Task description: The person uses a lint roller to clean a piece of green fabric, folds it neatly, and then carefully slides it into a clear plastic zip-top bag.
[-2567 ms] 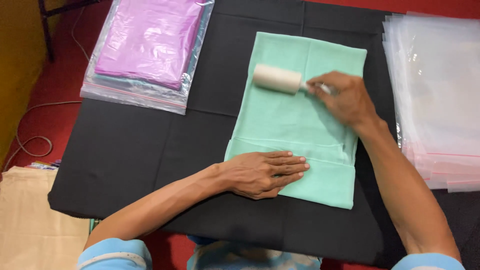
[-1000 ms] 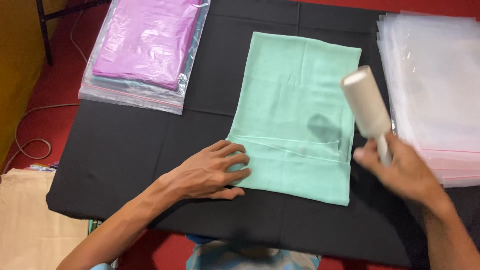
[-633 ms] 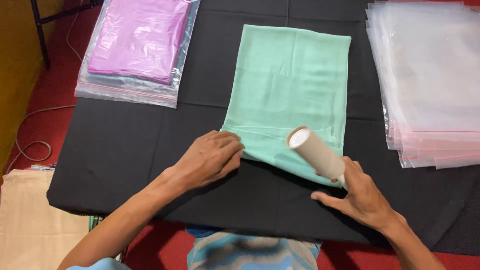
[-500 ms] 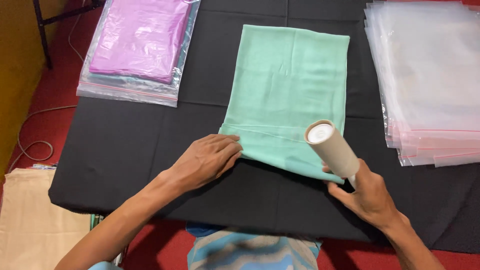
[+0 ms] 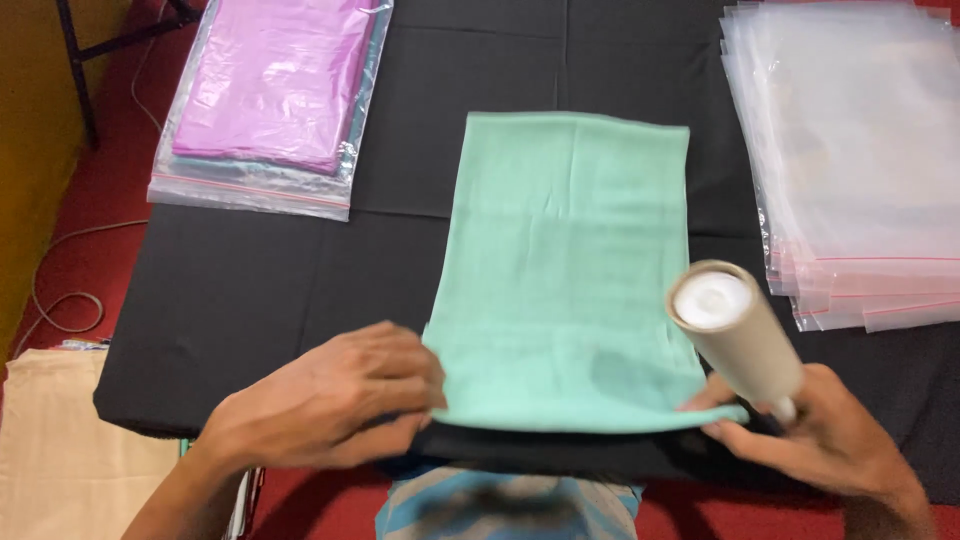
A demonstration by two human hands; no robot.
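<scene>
Your mint-green cloth (image 5: 565,270) is a long, soft rectangle of plain fabric, folded flat, with faint creases running along and across it. It lies on the black table cover (image 5: 250,290), its far edge near the middle of the table and its near edge lifted just off the surface at the table's front. You have it pinched at both near corners.

Your left hand (image 5: 325,400) grips the near left corner, fingers curled closed over the fabric edge. Your right hand (image 5: 825,440) does two things at once: the fingertips pinch the near right corner of the cloth, and the rest of the hand is wrapped around the handle of a lint roller (image 5: 735,335), whose pale beige cylinder tilts up toward the camera with its white round end showing.

Counting: one green cloth, one lint roller. At the far left of the table lies one clear zip bag (image 5: 265,110) with a purple folded cloth on top inside and a greenish layer showing beneath it. At the right lies one stack of empty clear zip bags (image 5: 850,150), several deep; the exact number cannot be told. A beige fabric piece (image 5: 50,440) lies on the red floor (image 5: 90,200) at lower left.
</scene>
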